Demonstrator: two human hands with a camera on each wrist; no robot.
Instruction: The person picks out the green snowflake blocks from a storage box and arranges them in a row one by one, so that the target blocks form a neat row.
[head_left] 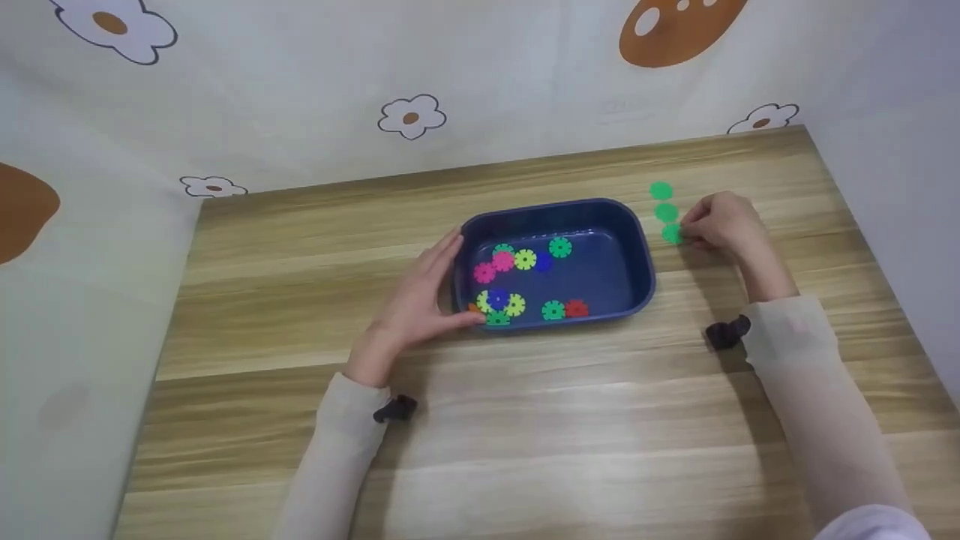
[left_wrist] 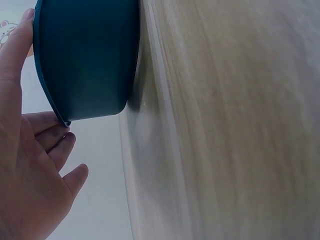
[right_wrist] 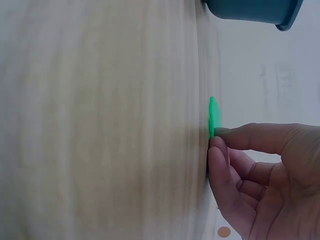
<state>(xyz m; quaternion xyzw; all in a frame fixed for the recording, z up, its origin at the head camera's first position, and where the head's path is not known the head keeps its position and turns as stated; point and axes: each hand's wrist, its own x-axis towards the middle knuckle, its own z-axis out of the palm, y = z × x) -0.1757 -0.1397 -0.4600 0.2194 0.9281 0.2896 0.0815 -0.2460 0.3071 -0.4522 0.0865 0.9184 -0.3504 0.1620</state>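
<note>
A dark blue plastic tub [head_left: 600, 210] sits on the wooden tabletop, holding several notched plastic discs, among them a yellow disc [head_left: 525, 259], a pink disc [head_left: 484, 272] and a red disc [head_left: 577, 308]. My left hand [head_left: 420, 300] rests against the tub's left end, its fingers extended along the rim and its thumb over the near edge. To the tub's right, three green discs form a line running away from me. My right hand [head_left: 726, 223] pinches the nearest green disc [right_wrist: 214, 117] between thumb and fingertips, low at the table surface. The far green disc [head_left: 661, 190] lies flat.
The wooden table [head_left: 570, 420] meets a pale wall [head_left: 510, 90] printed with flowers behind the tub. Another wall stands along the right side. Black wrist cameras are strapped at both sleeves.
</note>
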